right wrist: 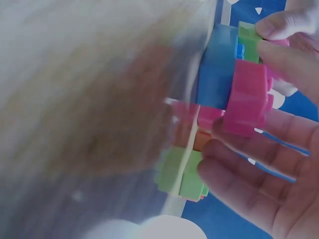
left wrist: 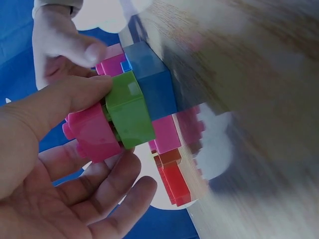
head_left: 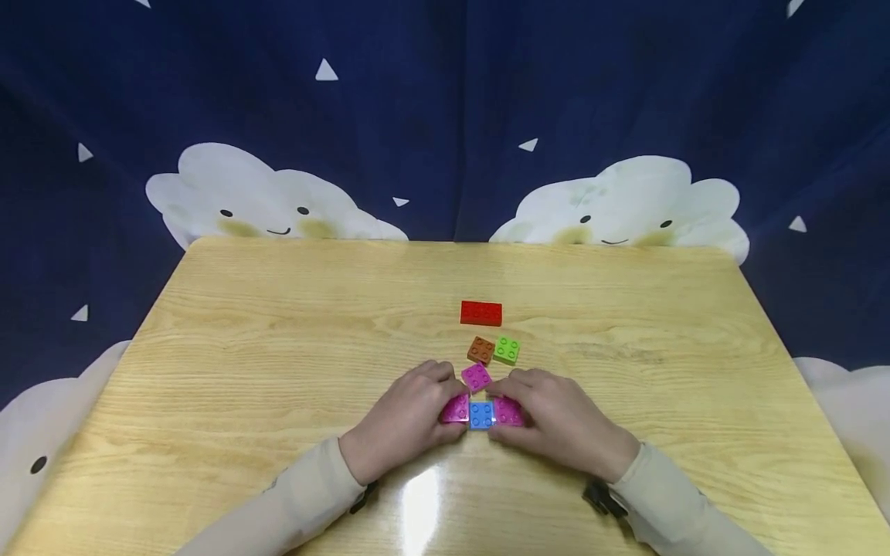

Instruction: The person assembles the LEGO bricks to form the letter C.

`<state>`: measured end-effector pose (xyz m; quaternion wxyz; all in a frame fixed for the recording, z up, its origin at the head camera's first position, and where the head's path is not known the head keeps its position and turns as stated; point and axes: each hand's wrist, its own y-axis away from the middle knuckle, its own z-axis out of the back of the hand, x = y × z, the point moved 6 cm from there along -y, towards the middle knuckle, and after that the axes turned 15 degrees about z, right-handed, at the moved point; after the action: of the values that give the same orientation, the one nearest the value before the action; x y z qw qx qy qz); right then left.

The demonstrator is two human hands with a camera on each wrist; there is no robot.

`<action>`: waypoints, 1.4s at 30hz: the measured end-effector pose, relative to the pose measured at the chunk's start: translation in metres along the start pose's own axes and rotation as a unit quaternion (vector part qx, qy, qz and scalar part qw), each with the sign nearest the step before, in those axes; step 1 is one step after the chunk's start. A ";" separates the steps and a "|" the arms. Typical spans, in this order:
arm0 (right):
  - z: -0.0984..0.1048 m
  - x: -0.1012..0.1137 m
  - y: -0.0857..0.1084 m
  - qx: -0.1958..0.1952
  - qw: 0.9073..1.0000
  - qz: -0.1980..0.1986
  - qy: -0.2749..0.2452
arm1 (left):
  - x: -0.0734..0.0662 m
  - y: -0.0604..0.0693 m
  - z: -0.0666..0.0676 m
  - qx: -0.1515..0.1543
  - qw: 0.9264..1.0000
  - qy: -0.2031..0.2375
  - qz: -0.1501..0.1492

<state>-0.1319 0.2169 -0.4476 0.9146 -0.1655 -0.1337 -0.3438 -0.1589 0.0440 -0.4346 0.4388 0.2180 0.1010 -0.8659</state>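
Note:
A blue brick (head_left: pixel 481 415) lies on the table, its middle studs showing between the two hands. On its left end sits a green brick (left wrist: pixel 130 109) with a pink brick (left wrist: pixel 94 130) above it; my left hand (head_left: pixel 406 417) holds this stack between thumb and fingers. Another pink brick (right wrist: pixel 246 94) sits on the blue brick's right end, and my right hand (head_left: pixel 556 417) grips it with the thumb on the near side and fingers on the far side. Just beyond the hands lies a loose pink brick (head_left: pixel 476 377). Fingers partly hide the held bricks.
Farther back on the wooden table (head_left: pixel 278 324) lie an orange-brown brick (head_left: pixel 480 350), a light green brick (head_left: pixel 506 350) and a longer red brick (head_left: pixel 481 313). A dark blue curtain (head_left: pixel 431 100) with clouds hangs behind the table's far edge.

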 end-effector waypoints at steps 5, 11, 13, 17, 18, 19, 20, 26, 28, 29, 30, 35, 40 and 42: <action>0.011 0.002 0.001 -0.040 0.999 0.007 -0.014 | 0.000 0.000 0.001 -0.003 1.000 -0.001 -0.002; 0.020 0.009 0.000 -0.109 0.991 0.070 -0.030 | -0.001 0.000 0.001 -0.010 1.000 -0.001 -0.010; 0.022 0.012 -0.001 -0.132 0.985 0.104 -0.033 | -0.001 0.000 0.001 -0.012 1.000 0.001 -0.013; 0.025 0.019 -0.004 -0.162 0.972 0.167 -0.040 | -0.001 0.000 0.001 -0.014 1.000 0.001 -0.016; 0.025 0.021 -0.005 -0.164 0.969 0.180 -0.041 | -0.001 0.000 0.001 -0.015 1.000 0.000 -0.017; 0.024 0.022 -0.006 -0.164 0.967 0.190 -0.040 | -0.001 0.000 0.001 -0.016 1.000 0.000 -0.018; 0.023 0.024 -0.007 -0.162 0.966 0.199 -0.039 | -0.001 -0.001 0.001 -0.016 1.000 -0.001 -0.018; 0.015 0.030 -0.014 -0.133 0.964 0.228 -0.027 | -0.001 -0.001 0.001 -0.020 1.000 0.001 -0.022; 0.012 0.031 -0.016 -0.125 0.963 0.237 -0.020 | -0.001 -0.001 0.002 -0.021 1.000 0.003 -0.023; 0.010 0.032 -0.016 -0.123 0.962 0.241 -0.017 | -0.001 -0.001 0.002 -0.022 0.999 0.003 -0.023; 0.009 0.032 -0.017 -0.122 0.962 0.244 -0.014 | -0.001 -0.001 0.002 -0.021 0.999 0.004 -0.024; 0.005 0.032 -0.019 -0.120 0.964 0.237 -0.003 | -0.001 -0.001 0.002 -0.019 1.000 0.003 -0.023; 0.003 0.030 -0.023 -0.112 0.970 0.216 -0.003 | -0.001 -0.001 0.001 -0.017 1.000 -0.008 -0.022; 0.002 0.029 -0.025 -0.110 0.972 0.209 -0.004 | -0.001 -0.002 0.001 -0.016 1.000 -0.013 -0.020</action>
<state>-0.1277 0.1829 -0.4298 0.9417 -0.2912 -0.0614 -0.1572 -0.1596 0.0456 -0.4335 0.4258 0.1972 0.1133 -0.8758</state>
